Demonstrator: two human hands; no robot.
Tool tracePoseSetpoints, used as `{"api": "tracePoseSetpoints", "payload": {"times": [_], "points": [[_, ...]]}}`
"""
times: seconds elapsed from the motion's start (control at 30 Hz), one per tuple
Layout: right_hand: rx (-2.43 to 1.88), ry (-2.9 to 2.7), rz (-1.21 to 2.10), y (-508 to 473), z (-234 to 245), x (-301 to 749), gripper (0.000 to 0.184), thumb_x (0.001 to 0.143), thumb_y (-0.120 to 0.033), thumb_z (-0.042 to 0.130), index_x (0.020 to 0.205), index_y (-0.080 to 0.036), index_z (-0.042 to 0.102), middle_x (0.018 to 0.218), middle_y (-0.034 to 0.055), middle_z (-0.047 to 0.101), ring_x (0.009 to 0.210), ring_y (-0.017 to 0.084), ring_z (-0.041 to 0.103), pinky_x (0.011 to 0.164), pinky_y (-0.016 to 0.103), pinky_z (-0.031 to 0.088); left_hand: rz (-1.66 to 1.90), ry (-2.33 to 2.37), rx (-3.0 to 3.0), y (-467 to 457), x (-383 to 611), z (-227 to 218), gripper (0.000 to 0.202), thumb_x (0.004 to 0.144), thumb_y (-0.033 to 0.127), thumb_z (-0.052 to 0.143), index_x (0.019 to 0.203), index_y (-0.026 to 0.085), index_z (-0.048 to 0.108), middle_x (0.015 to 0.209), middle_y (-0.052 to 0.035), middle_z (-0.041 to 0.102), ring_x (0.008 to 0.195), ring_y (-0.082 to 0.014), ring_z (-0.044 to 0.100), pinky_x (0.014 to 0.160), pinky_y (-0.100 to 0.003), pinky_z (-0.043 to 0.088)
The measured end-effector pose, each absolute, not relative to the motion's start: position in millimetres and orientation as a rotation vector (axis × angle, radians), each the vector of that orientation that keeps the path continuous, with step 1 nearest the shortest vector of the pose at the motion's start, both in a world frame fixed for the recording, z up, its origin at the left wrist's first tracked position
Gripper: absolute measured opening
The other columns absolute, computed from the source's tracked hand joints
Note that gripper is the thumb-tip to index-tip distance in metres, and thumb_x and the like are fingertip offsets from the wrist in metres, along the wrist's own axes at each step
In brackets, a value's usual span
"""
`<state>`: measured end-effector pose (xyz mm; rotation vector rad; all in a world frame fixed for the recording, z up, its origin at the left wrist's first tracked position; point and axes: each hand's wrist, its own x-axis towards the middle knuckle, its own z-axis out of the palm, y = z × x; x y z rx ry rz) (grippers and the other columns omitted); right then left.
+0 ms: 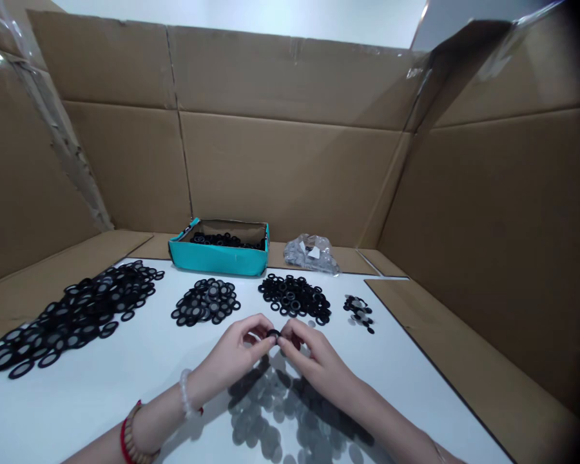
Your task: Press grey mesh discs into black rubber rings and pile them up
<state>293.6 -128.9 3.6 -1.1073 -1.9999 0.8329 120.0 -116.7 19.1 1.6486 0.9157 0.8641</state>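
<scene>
Black ring: one small, round, glossy black ring (273,332), held up between the fingertips of both hands, over the near middle of the table; I cannot tell whether a disc sits inside it.
Left hand: bare left hand (241,347), thumb and fingers pinched on the ring's left side; I see a pale beaded bracelet (184,390) and a red-and-tan bracelet (133,438) on that arm.
Right hand: bare right hand (314,353), thumb and fingers closed on the ring's right side.
Grey discs: loose scatter of flat, round, translucent grey discs (270,441), below the hands, partly in shadow.
Ring piles: heap of plain black rings (294,296) beyond the right hand; round heap of grey-centred black rings (206,301) beyond the left; long bank of larger grey-centred black rings (87,316) along the table's left.
Small pile: little group of mixed black and grey round pieces (359,312), farther right.
Containers: open teal box (217,259) with black rings inside; clear plastic bag (312,254) of grey contents, to its right.
Surroundings: white tabletop (401,374), enclosed by brown cardboard walls (290,167).
</scene>
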Motion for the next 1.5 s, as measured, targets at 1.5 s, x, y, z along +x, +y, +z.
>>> {"api": "tracePoseSetpoints", "payload": {"times": [1.5], "points": [[-1.063,-1.948,0.908,-126.2,6.9,294.2,0.027,0.088,-0.032,0.048,0.065,-0.017,0.048,0.066,-0.0024,0.048,0.066,0.013,0.045,0.062,0.024,0.034,0.829,1.013,1.684,-114.3,118.1,19.1,0.019,0.074,0.032,0.059,0.069,0.014,0.063,0.074,-0.0019,0.055,0.069,-0.0149,0.052,0.062,-0.024,0.041]]}}
